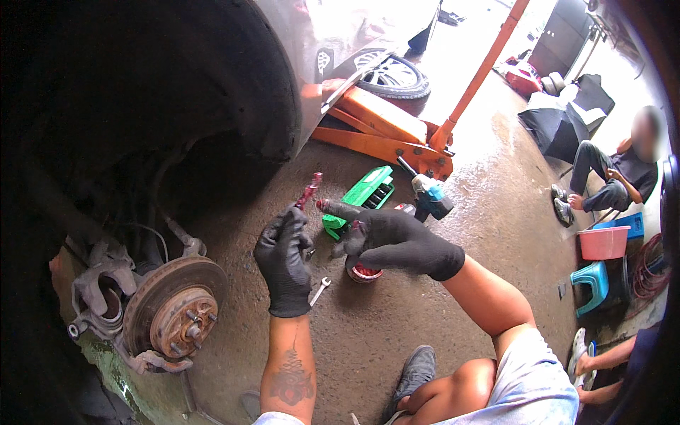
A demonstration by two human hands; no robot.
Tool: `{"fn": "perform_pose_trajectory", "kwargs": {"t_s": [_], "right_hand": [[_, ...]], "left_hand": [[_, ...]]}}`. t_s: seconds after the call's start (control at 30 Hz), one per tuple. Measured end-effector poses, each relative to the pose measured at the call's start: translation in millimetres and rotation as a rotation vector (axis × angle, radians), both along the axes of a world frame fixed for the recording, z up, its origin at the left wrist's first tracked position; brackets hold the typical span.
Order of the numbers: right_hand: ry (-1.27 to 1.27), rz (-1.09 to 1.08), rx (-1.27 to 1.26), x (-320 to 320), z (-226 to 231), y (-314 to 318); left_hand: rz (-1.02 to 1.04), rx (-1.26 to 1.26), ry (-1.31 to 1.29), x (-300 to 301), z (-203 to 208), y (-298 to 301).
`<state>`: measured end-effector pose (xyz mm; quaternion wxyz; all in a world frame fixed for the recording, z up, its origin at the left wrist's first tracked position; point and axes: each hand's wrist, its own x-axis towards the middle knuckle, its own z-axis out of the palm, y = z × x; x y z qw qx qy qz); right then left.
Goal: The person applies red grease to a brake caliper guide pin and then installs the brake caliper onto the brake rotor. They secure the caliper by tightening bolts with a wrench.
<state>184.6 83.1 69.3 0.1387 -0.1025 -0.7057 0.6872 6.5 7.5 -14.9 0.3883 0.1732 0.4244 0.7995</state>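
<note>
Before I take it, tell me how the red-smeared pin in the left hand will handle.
The pin is probably slippery, since glossy red smears coat it. It juts from the left hand without sagging, so it's likely stiff. Being slim, it may roll if set down.

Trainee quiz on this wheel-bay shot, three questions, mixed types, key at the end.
1. What does the black-gloved left hand hold?
A) a blue-and-black power tool
B) a slim part smeared with red paste
C) a green plastic case
2. True or false: the rusty round brake disc has no wheel mounted on it.
3. Fill in: the silver metal wrench lies on the ____.
Key: 1 B; 2 true; 3 brown floor.
</note>
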Motion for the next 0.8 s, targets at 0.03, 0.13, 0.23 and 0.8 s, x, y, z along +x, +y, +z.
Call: {"fn": "perform_pose_trajectory", "kwargs": {"t_s": [0.03, 0.13, 0.23, 0.8], "right_hand": [[0.003, 0.038, -0.053, 1, 5, 0], [-0.003, 0.020, -0.018, 0, 15, -3], [0.012, -0.017, -0.027, -1, 0, -1], [0.043, -0.007, -0.152, -7, -4, -9]], "left_hand": [[0.008, 0.018, -0.030, -3, -2, 0], [-0.005, 0.043, -0.083, -15, -8, -3], [-0.282, 0.226, -0.493, -14, 0, -4], [-0.444, 0.266, -0.653, 3, 6, -4]]}}
